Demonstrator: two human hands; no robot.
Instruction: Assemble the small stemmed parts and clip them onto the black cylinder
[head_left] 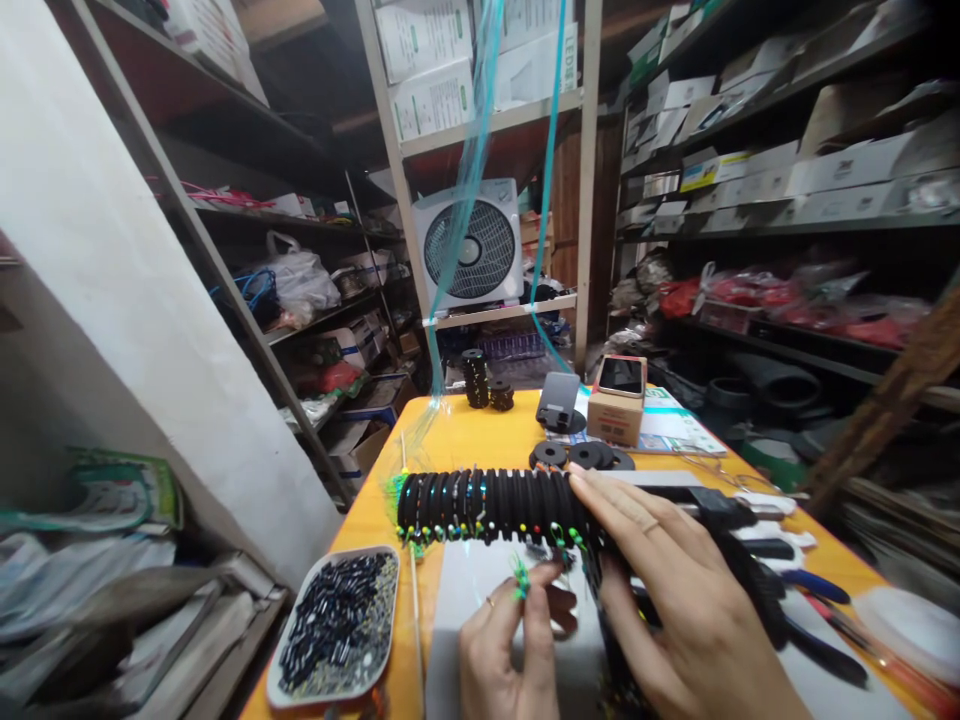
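A row of black foam line spools [487, 505] lies across the table, threaded side by side, with small coloured beads along its lower edge and bright green tufts at its left end. My right hand [675, 590] wraps over the right end of the row, fingers on top and thumb below. Just beneath the row, my left hand [510, 650] is closed in a pinch, with small bright green pieces [520, 580] on fine line at its fingertips. Some of its fingers are partly hidden, and the fine line is hard to follow.
A white tray [274, 690] of dark metallic tubes and small bits stands at left. Behind the row are loose black spools [589, 455], a phone stand [559, 400] and a small carton [615, 412]. Pliers [825, 650] lie at right. Teal strands [469, 170] hang beyond the yellow table [442, 430].
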